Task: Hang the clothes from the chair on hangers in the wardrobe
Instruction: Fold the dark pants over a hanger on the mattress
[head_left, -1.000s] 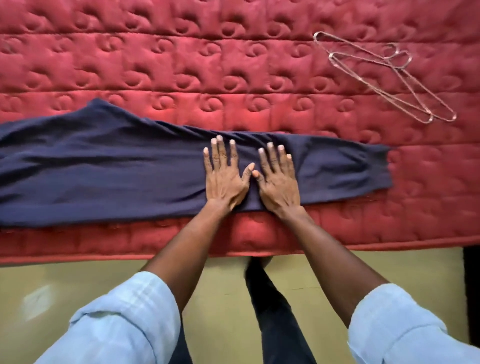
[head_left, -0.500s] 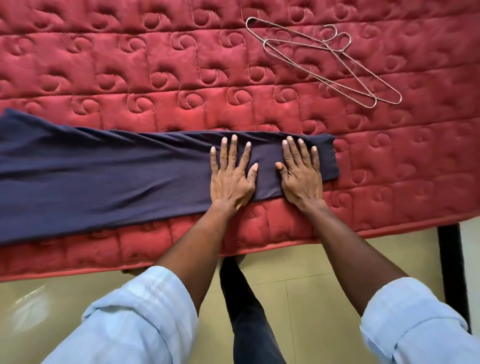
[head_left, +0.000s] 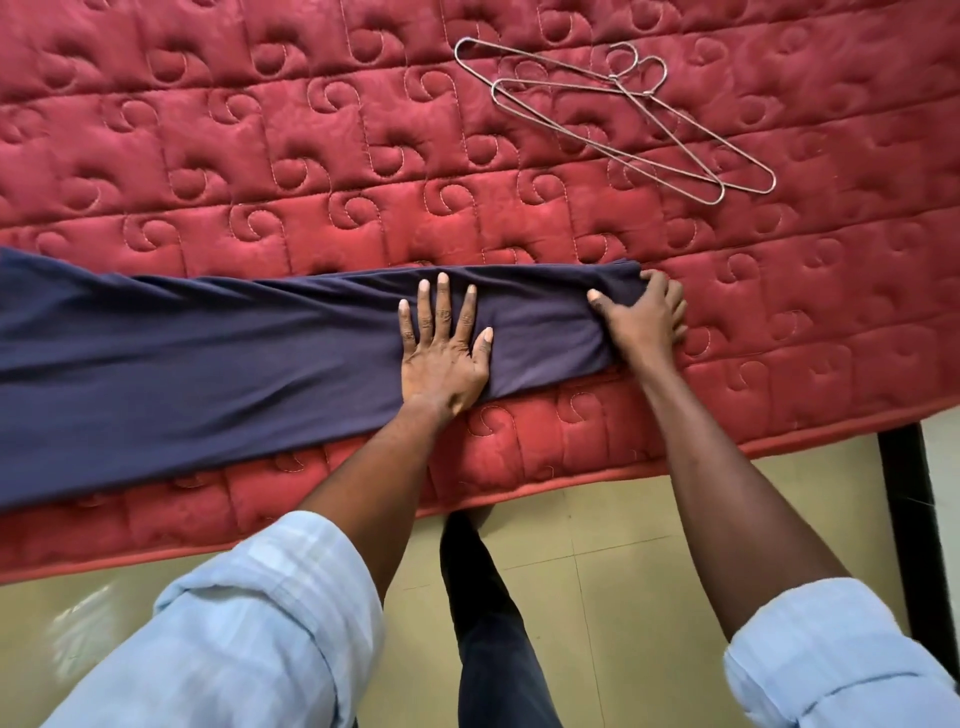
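Red quilted mattress (head_left: 311, 156) is carrying everything here, its padded surface giving under load and gripping cloth, so nothing is likely sliding on its own. Navy garment (head_left: 208, 353) is lying folded into a long flat band along the near edge of the mattress, running off frame at left and ending at right under the right hand; it is looking like thin knit jersey, light, limp, no stiffness, so I'm expecting it to sag and unfold the moment it is lifted from one point. Left hand (head_left: 441, 348) is pressing flat on the band near its middle, fingers (head_left: 441, 296) straight and spread, holding nothing, just pinning. Right hand (head_left: 644, 317) is gripping the band's right end, thumb on top and fingers curling round the edge underneath, so it is closing on the cloth. Best hold, in my judgement: the two ends or the mid-fold, taken through all layers together so the stack is staying aligned while it is draped. Two wire hangers (head_left: 613, 117) are lying overlapped on the mattress, well apart from the garment toward the far right; thin, stiff, light and probably slick, so soft jersey could be slipping off the bar unless balanced evenly. Take each at the hook or neck, and separate them first since the hooks are sitting close together.
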